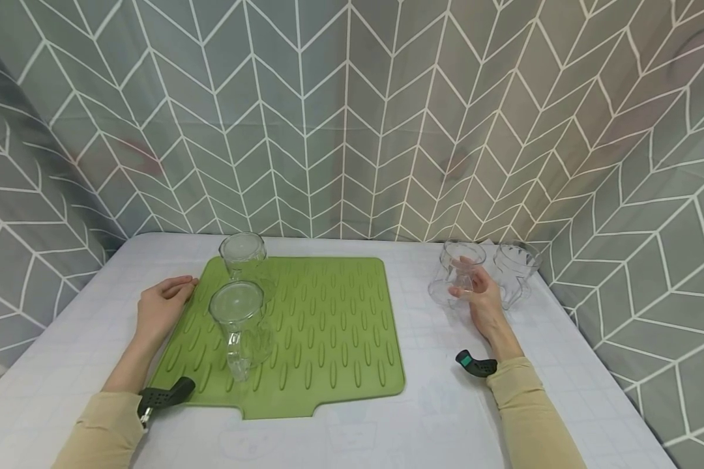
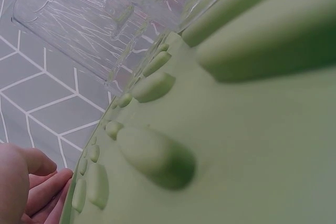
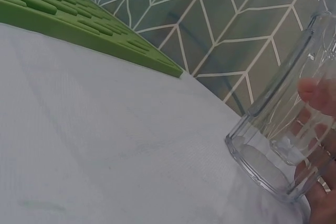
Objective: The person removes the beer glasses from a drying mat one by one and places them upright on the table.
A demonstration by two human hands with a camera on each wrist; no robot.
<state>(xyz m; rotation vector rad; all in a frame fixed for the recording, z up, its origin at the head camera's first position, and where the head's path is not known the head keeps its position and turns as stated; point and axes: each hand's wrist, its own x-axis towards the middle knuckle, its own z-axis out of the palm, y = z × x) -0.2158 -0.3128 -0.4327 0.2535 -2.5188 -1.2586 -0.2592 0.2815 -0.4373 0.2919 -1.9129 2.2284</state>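
Observation:
My right hand grips a clear glass mug at the right of the white table. In the right wrist view, the fingers show beside and through the glass mug, whose lower end is at the tablecloth. A second clear mug stands just right of that hand. On the left, my left hand rests on the table, fingers loosely curled, fingertips at the edge of a green ribbed drying mat. In the left wrist view, those fingers hold nothing visible.
Two more clear glass mugs stand on the mat's left side, a far one and a nearer one with its handle toward me. A patterned grey curtain hangs behind the white table and along both sides.

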